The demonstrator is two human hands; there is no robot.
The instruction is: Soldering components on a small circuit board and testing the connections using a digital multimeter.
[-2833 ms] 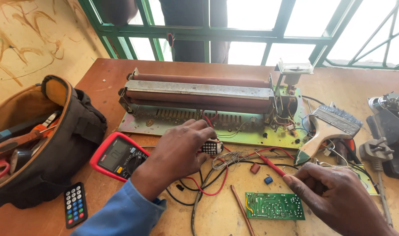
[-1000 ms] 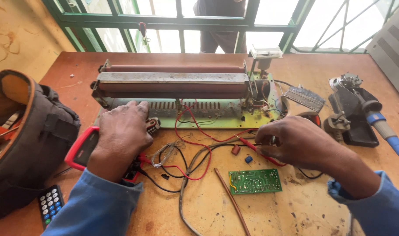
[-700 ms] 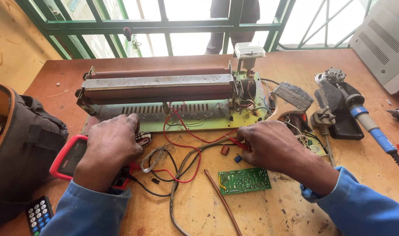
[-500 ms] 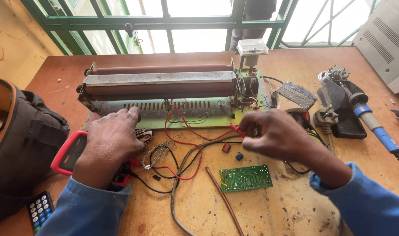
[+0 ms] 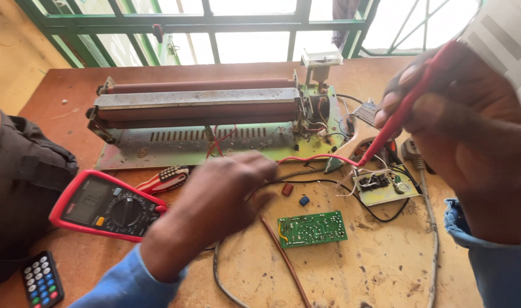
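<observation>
Right hand (image 5: 471, 120) raised in the upper right of the frame, grip closed around a red test probe (image 5: 406, 105), held like a pen. Long axis of the probe slanting down and to the left, tip near a small pale circuit board (image 5: 380, 188) at centre right. Red lead (image 5: 311, 158) trailing leftward from the probe toward the left hand (image 5: 226, 197), low at centre on the counter (image 5: 386, 268) among dark wires, fingers curled, blurred, cannot tell if pinching anything. Right hand clearly nearer the pale board. Red multimeter (image 5: 109, 205) at lower left, green circuit board (image 5: 311, 228) lower centre, long roller machine (image 5: 215, 114) across the top
</observation>
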